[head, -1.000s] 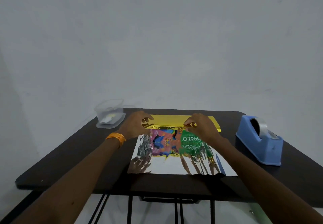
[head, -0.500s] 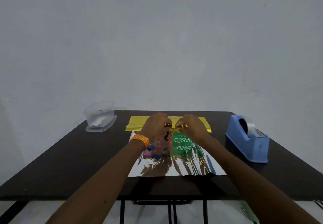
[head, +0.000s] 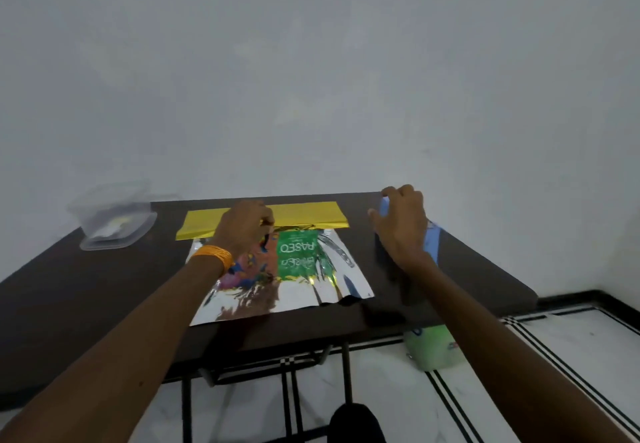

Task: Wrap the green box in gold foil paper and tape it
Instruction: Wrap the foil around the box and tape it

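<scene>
Green box [head: 298,255] lay flat on the gold foil paper [head: 304,214] in the middle of the tabletop [head: 86,287]. Your left hand [head: 242,231] rested on its far left part, fingers curled onto the folded gold edge. Your right hand [head: 401,224] curled its fingers round the top of the blue tape dispenser [head: 431,245].

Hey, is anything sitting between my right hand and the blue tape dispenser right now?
Nothing visible. The right hand is right at the blue tape dispenser, covering most of it; whether the fingers touch the tape cannot be told.
</scene>
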Tool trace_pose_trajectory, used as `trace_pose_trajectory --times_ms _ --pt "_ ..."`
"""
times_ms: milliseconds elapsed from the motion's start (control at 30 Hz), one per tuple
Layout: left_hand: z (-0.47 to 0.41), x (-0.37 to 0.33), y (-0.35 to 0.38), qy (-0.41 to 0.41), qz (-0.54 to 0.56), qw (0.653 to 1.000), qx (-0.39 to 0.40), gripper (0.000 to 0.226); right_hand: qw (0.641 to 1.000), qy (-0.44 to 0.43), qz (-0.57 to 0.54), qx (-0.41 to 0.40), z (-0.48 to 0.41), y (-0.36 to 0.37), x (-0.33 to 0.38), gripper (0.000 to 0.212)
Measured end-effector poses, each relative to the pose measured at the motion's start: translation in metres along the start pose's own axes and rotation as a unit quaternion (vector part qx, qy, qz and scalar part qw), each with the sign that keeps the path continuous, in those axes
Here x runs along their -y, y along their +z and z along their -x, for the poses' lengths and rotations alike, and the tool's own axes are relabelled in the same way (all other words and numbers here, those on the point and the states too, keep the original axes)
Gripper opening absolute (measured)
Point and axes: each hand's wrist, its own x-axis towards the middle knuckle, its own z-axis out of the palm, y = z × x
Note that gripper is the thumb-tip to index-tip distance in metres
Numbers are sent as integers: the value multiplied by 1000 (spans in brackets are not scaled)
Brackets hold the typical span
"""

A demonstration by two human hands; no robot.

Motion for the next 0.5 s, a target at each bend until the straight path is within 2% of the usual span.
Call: trace_pose_trajectory --times_ms 67,133,267,400,500 --pt "0 -1 0 -4 -5 1000 -3 4 997 60 34 -36 8 -13 -20 47" --pt "0 -1 0 -1 -2 1000 -4 2 989 130 65 -26 13 -22 -38 58" --pt "1 -1 -1 -5 8 1000 2 2 971 234 -25 46 22 -17 -60 65" --pt "1 -3 -2 -15 10 1000 4 2 967 235 -95 28 21 -7 -54 57" --pt "1 -2 -2 -13 10 1000 7 2 966 232 -111 38 23 4 -48 60"
